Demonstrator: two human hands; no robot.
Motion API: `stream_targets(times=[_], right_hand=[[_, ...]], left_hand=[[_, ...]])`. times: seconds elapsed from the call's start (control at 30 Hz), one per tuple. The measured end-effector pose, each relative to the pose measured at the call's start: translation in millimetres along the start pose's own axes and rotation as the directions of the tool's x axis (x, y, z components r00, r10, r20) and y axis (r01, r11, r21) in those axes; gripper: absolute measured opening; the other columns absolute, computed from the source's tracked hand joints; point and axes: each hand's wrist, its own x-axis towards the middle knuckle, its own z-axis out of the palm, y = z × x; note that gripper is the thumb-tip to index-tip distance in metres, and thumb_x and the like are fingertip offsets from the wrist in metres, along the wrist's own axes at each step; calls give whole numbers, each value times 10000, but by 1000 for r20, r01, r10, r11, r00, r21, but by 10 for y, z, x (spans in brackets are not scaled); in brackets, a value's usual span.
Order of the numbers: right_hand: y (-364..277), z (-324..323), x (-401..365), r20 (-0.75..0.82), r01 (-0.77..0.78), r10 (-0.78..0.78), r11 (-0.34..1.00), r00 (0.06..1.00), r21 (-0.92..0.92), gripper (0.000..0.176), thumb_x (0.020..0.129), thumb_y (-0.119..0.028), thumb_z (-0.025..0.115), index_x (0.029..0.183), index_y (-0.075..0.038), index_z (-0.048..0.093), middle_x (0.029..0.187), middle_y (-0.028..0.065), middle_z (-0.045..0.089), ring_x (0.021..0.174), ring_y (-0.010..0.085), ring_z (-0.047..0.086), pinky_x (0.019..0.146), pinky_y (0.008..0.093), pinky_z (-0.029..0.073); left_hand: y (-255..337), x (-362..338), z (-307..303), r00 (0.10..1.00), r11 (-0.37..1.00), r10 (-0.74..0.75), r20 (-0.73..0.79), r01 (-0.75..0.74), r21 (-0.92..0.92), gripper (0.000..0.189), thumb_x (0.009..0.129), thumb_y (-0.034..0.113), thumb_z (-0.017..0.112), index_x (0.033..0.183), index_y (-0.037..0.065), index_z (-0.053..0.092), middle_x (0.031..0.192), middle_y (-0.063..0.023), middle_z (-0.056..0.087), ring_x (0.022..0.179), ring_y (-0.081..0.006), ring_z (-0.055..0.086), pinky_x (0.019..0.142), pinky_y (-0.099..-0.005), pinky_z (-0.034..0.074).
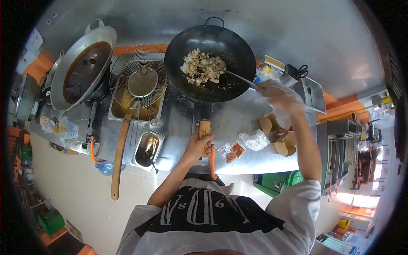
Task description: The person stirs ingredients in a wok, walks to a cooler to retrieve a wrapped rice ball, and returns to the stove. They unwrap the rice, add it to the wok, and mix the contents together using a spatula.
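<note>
A black wok (178, 42) holds chopped pale and browned food (199, 70), heaped left of its middle. My left hand (198, 146) is wrapped round the wok's wooden handle (204, 127). My right hand (282, 100), in a clear plastic glove, is closed on the metal handle of a wok ladle (240, 78). The ladle's head rests against the right side of the food, partly hidden by it. Below my right forearm are brown cardboard boxes (284, 146), a crumpled white plastic bag (255, 140) and small clear packets with reddish contents (232, 152).
Left of the wok, wire strainers (143, 83) lie over a metal tray (158, 111); a long wooden handle (120, 159) juts past the counter edge. A large pan of dark liquid (108, 38) stands further left. Scissors (302, 71) and a metal container (312, 95) are at right.
</note>
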Motion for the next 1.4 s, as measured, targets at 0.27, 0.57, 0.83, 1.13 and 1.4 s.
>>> stream_targets(times=[0.27,0.57,0.83,1.13,1.4], right_hand=[[-66,1292,373,385,-106,86,994,919,30,362,1024,-258,462,1282,-84,645,1253,126,660,1214,300,610,1038,398,478],[-233,15,-269,421,-422,336,898,843,129,323,1065,-206,491,1328,-133,664,1379,83,608,1316,236,544,1157,301,413],[87,-1008,-82,567,-344,323,936,758,-73,349,1033,-279,553,1329,-129,661,1393,63,612,1326,230,541,1159,308,411],[-154,673,256,28,-253,255,932,967,259,385,955,-112,599,1336,-64,597,1247,123,673,1214,245,614,1070,335,481],[-542,-284,388,-73,-198,189,966,979,-164,340,989,-162,548,1301,-34,592,1293,201,625,1179,265,626,1020,361,504]], left_hand=[[48,-6,-35,996,983,-30,79,15,185,302,1044,326,610,1268,135,541,844,-9,574,655,-119,581,572,-294,492],[-1030,623,-990,940,851,302,-158,-191,490,788,1059,615,392,1552,13,271,1370,-206,506,1216,-271,567,1042,-404,456],[-1283,809,-667,915,561,355,-193,-44,826,920,1040,628,394,1557,-61,70,1586,-260,133,1478,-366,148,1202,-478,107],[-130,147,72,978,988,-95,186,117,-106,302,992,227,696,1165,129,470,831,-19,579,606,-130,598,533,-284,479],[240,-161,-76,976,982,-173,130,180,-50,314,965,134,714,1186,139,490,747,20,471,537,-87,467,483,-282,411]])
